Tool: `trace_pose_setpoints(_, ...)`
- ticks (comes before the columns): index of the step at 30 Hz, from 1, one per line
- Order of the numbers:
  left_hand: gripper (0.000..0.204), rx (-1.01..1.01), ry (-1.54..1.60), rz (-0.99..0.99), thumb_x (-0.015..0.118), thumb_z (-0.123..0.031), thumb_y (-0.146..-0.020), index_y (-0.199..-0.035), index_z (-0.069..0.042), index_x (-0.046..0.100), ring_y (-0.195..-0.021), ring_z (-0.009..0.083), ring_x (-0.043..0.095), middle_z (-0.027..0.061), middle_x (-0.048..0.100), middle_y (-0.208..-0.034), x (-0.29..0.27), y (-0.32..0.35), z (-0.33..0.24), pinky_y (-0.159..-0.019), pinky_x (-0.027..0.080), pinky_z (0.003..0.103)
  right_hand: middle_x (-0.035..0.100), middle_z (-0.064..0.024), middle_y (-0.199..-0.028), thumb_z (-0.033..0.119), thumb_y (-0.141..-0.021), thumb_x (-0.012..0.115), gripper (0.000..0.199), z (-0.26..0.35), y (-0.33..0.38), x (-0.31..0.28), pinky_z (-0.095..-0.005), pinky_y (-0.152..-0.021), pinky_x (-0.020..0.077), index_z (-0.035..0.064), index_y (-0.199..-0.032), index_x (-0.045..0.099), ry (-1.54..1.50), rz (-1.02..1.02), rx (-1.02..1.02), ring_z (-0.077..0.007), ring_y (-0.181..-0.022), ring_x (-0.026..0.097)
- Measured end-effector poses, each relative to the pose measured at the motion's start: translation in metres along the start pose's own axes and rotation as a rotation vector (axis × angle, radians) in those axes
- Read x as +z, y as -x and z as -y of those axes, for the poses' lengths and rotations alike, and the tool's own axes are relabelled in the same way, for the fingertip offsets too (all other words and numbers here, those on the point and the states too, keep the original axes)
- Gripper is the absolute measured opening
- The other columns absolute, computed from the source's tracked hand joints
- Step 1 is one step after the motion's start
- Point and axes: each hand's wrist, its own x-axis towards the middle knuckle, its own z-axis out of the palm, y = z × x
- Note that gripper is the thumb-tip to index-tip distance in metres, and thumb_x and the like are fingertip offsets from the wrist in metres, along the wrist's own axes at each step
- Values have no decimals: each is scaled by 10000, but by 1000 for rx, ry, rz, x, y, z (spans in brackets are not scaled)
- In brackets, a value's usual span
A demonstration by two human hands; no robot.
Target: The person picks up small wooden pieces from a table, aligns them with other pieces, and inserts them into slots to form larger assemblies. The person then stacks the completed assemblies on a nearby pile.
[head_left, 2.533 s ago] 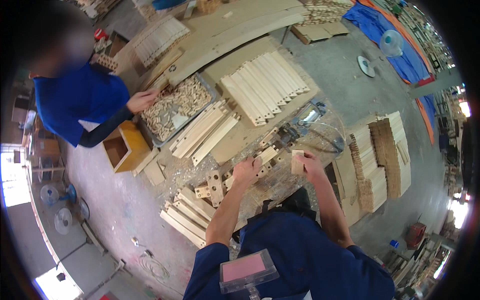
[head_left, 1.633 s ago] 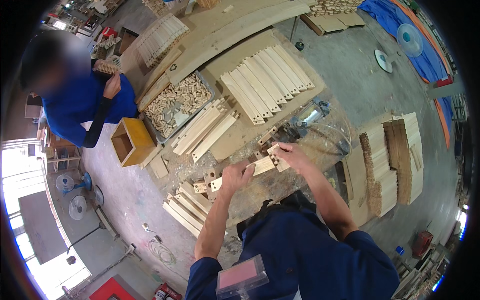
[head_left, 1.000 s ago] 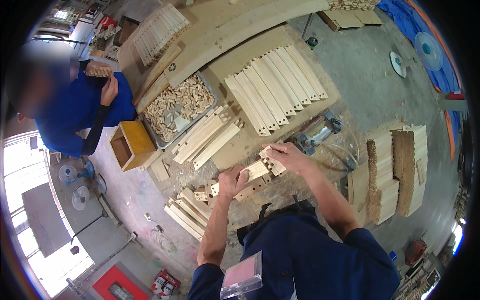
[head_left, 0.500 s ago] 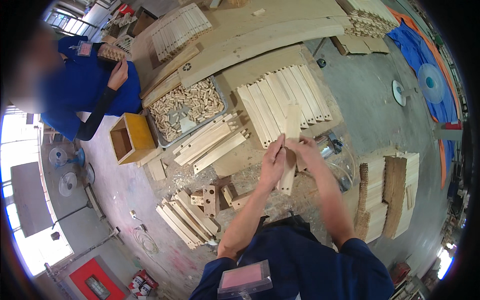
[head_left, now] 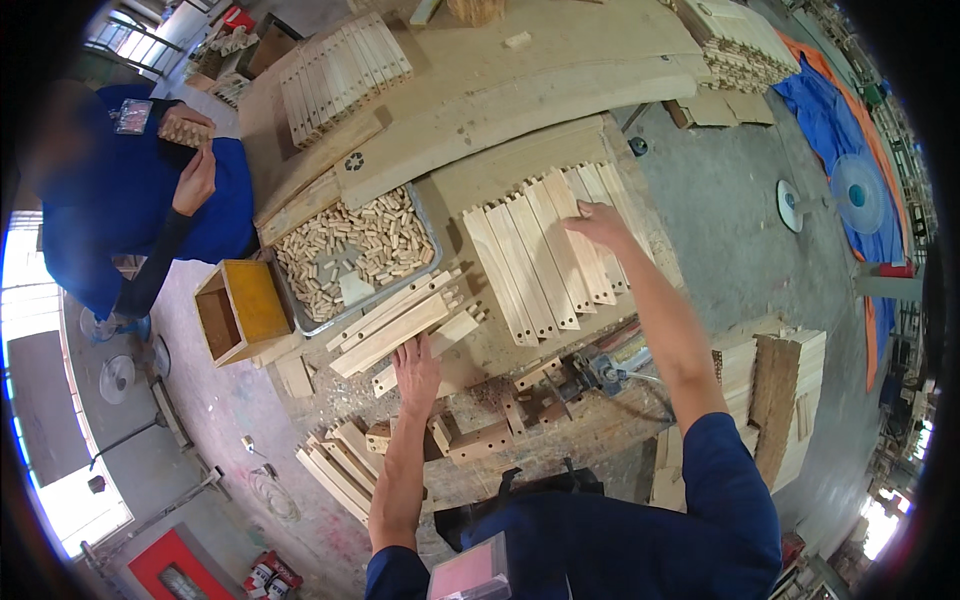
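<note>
My left hand point(head_left: 416, 378) reaches over the small stack of pale wooden rails with dowel pegs in their ends point(head_left: 398, 328). Its fingers are apart and touch the near rails. Farther right, my right hand point(head_left: 602, 226) has its fingers closed at a wooden slat point(head_left: 578, 245) in a row of drilled slats lying side by side. The fingers' undersides are hidden. A metal tray of loose wooden dowels point(head_left: 425, 225) stands beyond my left hand.
A yellow wooden box point(head_left: 256, 308) adjoins the tray. Near the front edge are a clamp-like metal device point(head_left: 612, 368) and drilled blocks point(head_left: 480, 441). More slats point(head_left: 335, 480) lie at front left. A co-worker point(head_left: 150, 200) at left holds a pegged wooden piece point(head_left: 186, 132).
The slat that both hands held has left the space before me; the row now covers that area. My left hand moved left to the pegged rails, my right hand forward onto the row.
</note>
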Motion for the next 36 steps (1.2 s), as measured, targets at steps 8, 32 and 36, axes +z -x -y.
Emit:
trace_pose_setpoints(8,587,149,207,76,674,-78,-767,-1309,19,472,-1197,398,473,227,500,-1266,-24,16,-36,-1039,376,500,640,-223,-1187,570,-807,679,885,9,31,9,-425,-924,514,58,-1481,420,98,-137,-9,-340,-1108,629)
trace_pose_setpoints(32,294,124,253,-126,604,-337,-893,-973,-56,637,-934,355,583,162,634,-935,39,154,-77,-812,410,476,616,-3,-860,414,-911,700,461,-95,483,116,-277,-662,449,78,-1222,657,-1104,-337,436,-99,-716,552)
trace_pose_setpoints(36,354,102,215,-111,535,-380,-938,-953,-34,608,-930,360,571,180,621,-937,38,161,-75,-834,388,474,595,-4,-810,449,-932,668,415,-85,506,120,-257,-505,421,99,-1157,659,-1242,-325,495,-86,-573,515)
